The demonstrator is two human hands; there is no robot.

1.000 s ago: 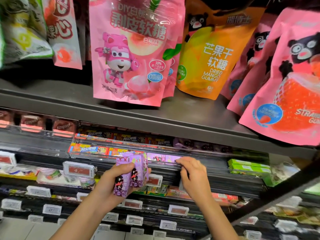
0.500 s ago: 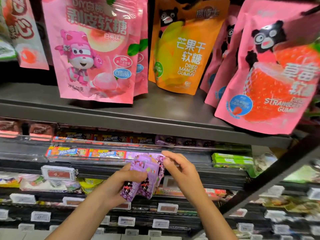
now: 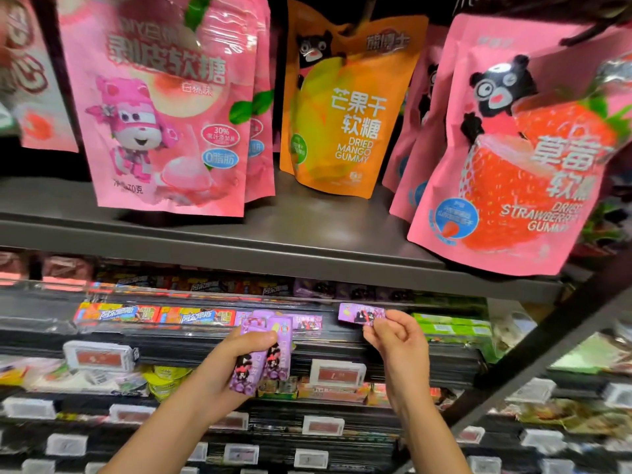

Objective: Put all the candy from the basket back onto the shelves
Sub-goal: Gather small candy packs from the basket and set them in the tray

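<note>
My left hand (image 3: 236, 362) grips bunch of purple candy packs (image 3: 265, 357), upright, in front of tiered rack (image 3: 205, 340). My right hand (image 3: 398, 340) pinches single purple pack (image 3: 361, 314) by its right end, held level just above rack's tray edge, right of purple packs already lying in tray (image 3: 304, 321). Green packs (image 3: 451, 325) just right of that. Grey shelf (image 3: 307, 241) overhangs rack; pink strawberry gummy bag (image 3: 519, 172) juts over its front edge, above right hand. Orange mango bag (image 3: 345, 107) stands behind. Price tag (image 3: 337, 372) between my wrists.
</note>
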